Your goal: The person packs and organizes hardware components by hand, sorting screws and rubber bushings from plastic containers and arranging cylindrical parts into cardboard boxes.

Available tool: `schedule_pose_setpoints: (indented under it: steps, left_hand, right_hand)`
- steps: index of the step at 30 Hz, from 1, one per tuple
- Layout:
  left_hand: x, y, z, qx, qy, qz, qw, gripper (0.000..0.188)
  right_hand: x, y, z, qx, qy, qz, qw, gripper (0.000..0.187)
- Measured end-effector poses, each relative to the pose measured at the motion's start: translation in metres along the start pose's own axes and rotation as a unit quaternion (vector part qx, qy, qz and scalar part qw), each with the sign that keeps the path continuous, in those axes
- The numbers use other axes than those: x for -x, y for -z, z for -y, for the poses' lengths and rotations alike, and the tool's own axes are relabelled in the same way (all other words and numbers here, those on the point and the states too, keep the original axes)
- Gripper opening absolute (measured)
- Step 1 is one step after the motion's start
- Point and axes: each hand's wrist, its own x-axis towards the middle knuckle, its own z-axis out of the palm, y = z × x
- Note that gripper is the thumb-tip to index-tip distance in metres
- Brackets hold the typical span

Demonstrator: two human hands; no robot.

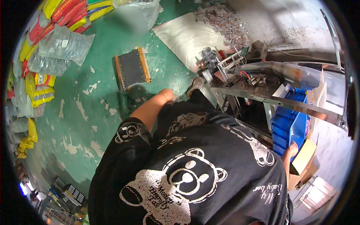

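At the right, my right hand is closed on the near rim of a blue plastic bin. The bin is tilted beside a metal workbench, under its front rail. My left arm stretches forward past my black shirt, its far end beside my dark-clothed leg. No fingers show on that side, so I cannot make out what the left hand does. An open cardboard box stands right beside my right hand. Something purple shows at the bin's far side.
A small machine with orange tubing sits on the bench. Ahead, a pale sheet lies under many small clear and brownish pieces. A dark slatted panel with orange edges rests on the green floor. Stacked bags line the left.
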Motion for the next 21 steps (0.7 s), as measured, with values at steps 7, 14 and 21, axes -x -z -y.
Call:
schedule_pose_setpoints:
  steps: [7,14,21]
  left_hand:
    - [-0.007,0.003,0.007,-0.035,-0.02,-0.025,0.999,0.026]
    - [-0.014,0.005,0.007,-0.053,-0.007,-0.026,0.998,0.027]
    - [-0.02,0.006,0.012,-0.058,-0.028,-0.055,0.996,0.027]
  right_hand:
    - [0.002,-0.004,0.003,0.019,-0.021,-0.012,1.0,0.03]
    - [-0.002,-0.006,-0.005,-0.003,-0.029,-0.018,0.999,0.028]
    - [0.003,-0.004,-0.005,-0.025,-0.048,-0.006,0.999,0.028]
